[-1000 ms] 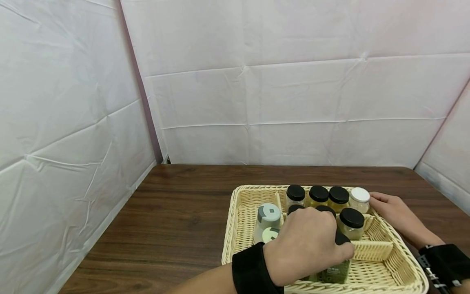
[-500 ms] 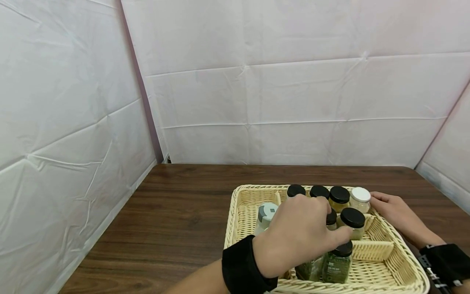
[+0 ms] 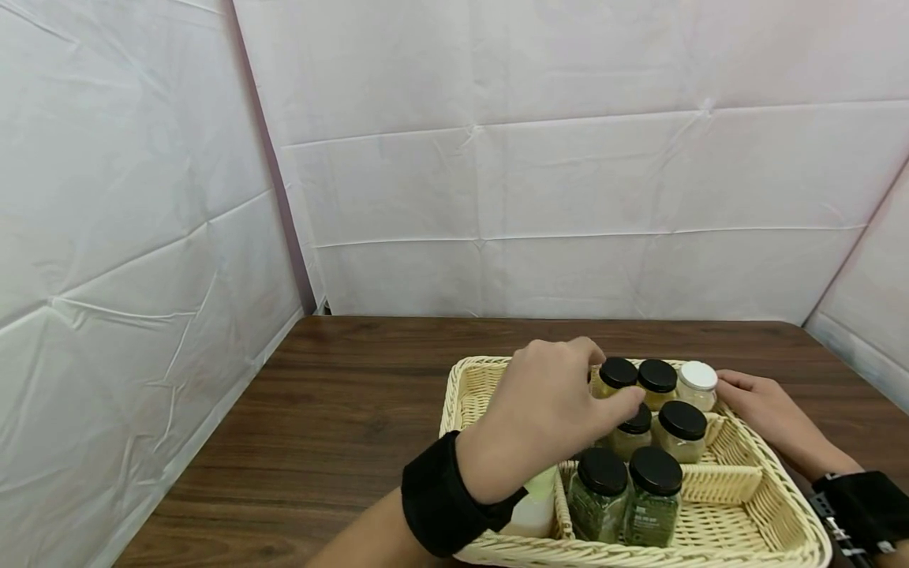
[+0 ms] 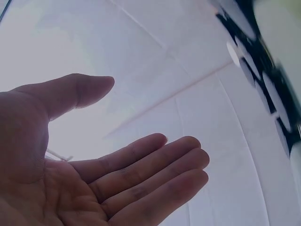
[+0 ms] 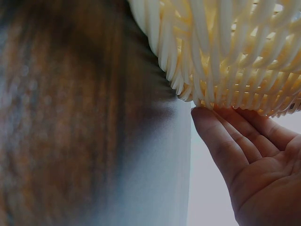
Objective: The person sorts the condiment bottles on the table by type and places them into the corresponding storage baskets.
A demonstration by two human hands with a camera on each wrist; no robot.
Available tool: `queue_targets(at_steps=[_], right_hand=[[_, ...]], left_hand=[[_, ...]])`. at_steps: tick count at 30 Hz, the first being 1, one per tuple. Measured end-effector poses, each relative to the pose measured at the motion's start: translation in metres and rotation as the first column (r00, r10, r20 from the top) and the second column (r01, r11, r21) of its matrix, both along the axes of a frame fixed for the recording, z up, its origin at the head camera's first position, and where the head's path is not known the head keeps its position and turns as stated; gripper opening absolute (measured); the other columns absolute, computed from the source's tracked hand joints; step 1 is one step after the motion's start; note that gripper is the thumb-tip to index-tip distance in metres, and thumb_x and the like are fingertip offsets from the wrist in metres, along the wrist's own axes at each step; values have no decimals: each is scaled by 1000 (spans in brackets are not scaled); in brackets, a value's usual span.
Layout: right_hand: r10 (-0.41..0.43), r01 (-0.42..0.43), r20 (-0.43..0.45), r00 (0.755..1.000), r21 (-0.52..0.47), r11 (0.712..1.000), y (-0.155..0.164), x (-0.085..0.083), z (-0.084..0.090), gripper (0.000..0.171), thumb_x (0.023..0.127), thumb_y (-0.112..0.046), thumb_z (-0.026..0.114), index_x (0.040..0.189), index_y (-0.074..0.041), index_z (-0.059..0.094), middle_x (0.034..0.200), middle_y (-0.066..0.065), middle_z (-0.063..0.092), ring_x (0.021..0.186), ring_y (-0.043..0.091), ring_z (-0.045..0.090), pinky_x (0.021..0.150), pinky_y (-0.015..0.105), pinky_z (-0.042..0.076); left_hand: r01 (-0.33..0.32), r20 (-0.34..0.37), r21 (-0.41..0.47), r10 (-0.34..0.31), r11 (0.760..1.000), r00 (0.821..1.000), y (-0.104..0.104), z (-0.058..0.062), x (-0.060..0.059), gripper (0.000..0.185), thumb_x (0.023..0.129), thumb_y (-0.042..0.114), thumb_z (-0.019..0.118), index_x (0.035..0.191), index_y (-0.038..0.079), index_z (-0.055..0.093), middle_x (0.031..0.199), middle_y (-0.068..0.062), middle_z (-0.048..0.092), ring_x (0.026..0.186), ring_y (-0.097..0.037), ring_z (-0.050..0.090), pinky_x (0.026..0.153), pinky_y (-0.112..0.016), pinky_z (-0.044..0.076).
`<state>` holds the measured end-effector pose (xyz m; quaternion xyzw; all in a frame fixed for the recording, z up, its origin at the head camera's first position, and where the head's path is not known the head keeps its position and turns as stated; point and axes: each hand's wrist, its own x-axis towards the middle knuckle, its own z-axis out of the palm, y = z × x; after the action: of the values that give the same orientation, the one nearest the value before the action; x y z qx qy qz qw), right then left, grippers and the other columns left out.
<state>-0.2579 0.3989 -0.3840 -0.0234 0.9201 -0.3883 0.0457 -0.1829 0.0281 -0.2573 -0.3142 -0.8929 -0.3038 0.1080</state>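
Observation:
My left hand [image 3: 543, 418] hovers over the left part of a cream woven basket [image 3: 795, 521], its thumb reaching toward the black-lidded jars. In the left wrist view the left palm [image 4: 61, 193] faces the camera, its fingers extended and holding nothing. Below this hand stand two black-lidded jars of green contents, a left one [image 3: 600, 501] and a right one [image 3: 653, 505]. A pale bottle [image 3: 533, 513] is mostly hidden by the wrist. My right hand [image 3: 774, 414] touches the basket's outer right side; in the right wrist view its straight fingers [image 5: 214, 136] meet the weave.
Several more jars fill the back compartments, among them a white-lidded jar [image 3: 697, 383] and a black-lidded jar [image 3: 682, 430]. Low woven dividers [image 3: 724, 483] split the basket. It stands on a dark wooden table [image 3: 341, 426], with white sheeting [image 3: 568, 181] hung around.
The left hand has come off the right-hand front green jar and moved back and left, uncovering both green jars. The right hand and basket have stayed put.

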Motion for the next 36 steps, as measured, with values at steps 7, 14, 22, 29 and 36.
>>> queue_targets(at_steps=[7,14,22,29,36], right_hand=[[-1,1,-7,1000,6,1000,0,-1,1,77,115,-53,30,157,11,36,149,41,44,136,61,42,99,64,46],[-3,3,0,1000,4,1000,2,-1,-2,76,116,-51,30,157,12,34,153,43,38,138,63,37,101,66,43],[-4,4,4,1000,-10,1000,-1,2,0,80,115,-54,30,158,13,30,155,44,33,139,65,33,103,69,40],[-4,4,7,1000,-23,1000,-2,1,-1,80,114,-55,32,159,12,32,154,42,37,139,63,36,102,66,43],[2,-2,0,1000,-34,999,-8,2,-1,85,111,-62,34,159,7,34,154,40,39,138,61,38,102,66,43]], left_hand=[[-93,13,30,92,995,996,-15,2,-15,42,104,42,69,127,7,72,70,4,55,57,-8,49,69,-22,45],[-166,47,76,163,983,986,-32,-1,-34,39,103,38,72,124,4,74,69,2,59,54,-13,50,57,-25,37],[-248,31,92,246,964,969,-54,-9,-60,33,99,34,77,82,7,69,65,-1,55,51,-8,37,59,-27,41],[-297,78,68,291,953,953,-68,-22,-76,33,98,32,78,91,1,74,62,3,44,50,-10,37,61,-27,38],[-328,76,57,324,943,943,-78,-34,-87,32,96,29,78,93,-2,75,71,-5,61,47,-9,36,55,-25,38]])
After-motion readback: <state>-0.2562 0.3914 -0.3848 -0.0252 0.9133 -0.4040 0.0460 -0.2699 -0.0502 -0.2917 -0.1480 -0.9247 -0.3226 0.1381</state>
